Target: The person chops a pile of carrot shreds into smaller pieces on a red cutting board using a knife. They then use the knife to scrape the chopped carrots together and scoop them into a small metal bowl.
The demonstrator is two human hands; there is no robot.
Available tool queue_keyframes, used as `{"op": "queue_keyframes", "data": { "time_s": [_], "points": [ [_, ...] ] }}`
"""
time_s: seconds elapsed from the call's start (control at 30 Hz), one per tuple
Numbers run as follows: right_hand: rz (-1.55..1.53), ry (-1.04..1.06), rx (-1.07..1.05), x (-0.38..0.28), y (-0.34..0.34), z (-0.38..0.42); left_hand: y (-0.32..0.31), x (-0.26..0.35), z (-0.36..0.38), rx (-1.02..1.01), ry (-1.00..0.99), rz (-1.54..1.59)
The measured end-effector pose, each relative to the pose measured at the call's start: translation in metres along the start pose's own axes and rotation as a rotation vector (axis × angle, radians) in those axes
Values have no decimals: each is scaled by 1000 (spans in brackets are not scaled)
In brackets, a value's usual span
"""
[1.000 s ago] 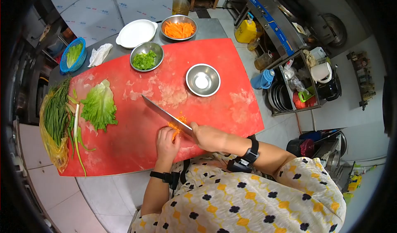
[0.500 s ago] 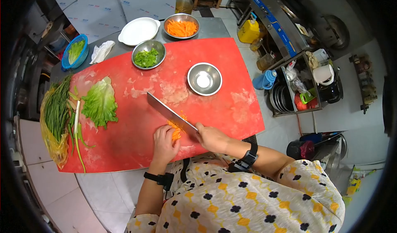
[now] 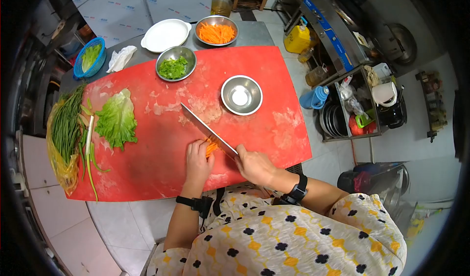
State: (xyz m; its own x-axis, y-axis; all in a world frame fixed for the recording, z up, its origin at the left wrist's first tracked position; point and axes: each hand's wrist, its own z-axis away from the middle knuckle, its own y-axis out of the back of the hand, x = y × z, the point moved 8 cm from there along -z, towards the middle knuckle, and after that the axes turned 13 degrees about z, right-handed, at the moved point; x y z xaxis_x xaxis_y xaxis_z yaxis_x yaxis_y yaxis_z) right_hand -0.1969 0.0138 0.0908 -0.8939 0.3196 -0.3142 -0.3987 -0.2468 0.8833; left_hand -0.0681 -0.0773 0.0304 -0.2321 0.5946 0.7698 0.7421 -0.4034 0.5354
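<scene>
My right hand (image 3: 257, 166) is wrapped round the handle of a cleaver (image 3: 209, 130), its broad blade slanting up and left over the red cutting board (image 3: 152, 163). Just left of the blade, cut carrot (image 3: 211, 148) lies under the bent, closed fingers of my left hand (image 3: 199, 159). Those fingers press the carrot against the board and partly hide it. Beyond the cleaver stands a steel bowl (image 3: 242, 95) with nothing in it.
Chopped greens fill a steel bowl (image 3: 176, 63); carrot strips fill another bowl (image 3: 216, 31). Behind them is a white dish (image 3: 166, 35). A lettuce leaf (image 3: 116, 119), scallions (image 3: 89, 144) and bagged green stalks (image 3: 66, 129) lie left. A blue basket (image 3: 100, 60) stands at back left.
The cleaver and my right hand have shifted slightly right, the blade tip farther forward. My left hand has moved forward and right, and less carrot shows beside its fingers.
</scene>
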Motion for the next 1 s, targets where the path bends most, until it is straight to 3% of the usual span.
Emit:
{"op": "queue_keyframes", "data": {
  "time_s": [0.17, 0.33, 1.0],
  "points": [
    [-4, 72, 31, -5, -5, -4, 12, 4, 9, 71, 51, 32],
    [29, 109, 42, -5, 4, -6, 16, 18, 1, 91, -57, 61],
    [131, 109, -103, -17, -1, -6, 10, 2, 4, 138, -53, 23]
  ]
}}
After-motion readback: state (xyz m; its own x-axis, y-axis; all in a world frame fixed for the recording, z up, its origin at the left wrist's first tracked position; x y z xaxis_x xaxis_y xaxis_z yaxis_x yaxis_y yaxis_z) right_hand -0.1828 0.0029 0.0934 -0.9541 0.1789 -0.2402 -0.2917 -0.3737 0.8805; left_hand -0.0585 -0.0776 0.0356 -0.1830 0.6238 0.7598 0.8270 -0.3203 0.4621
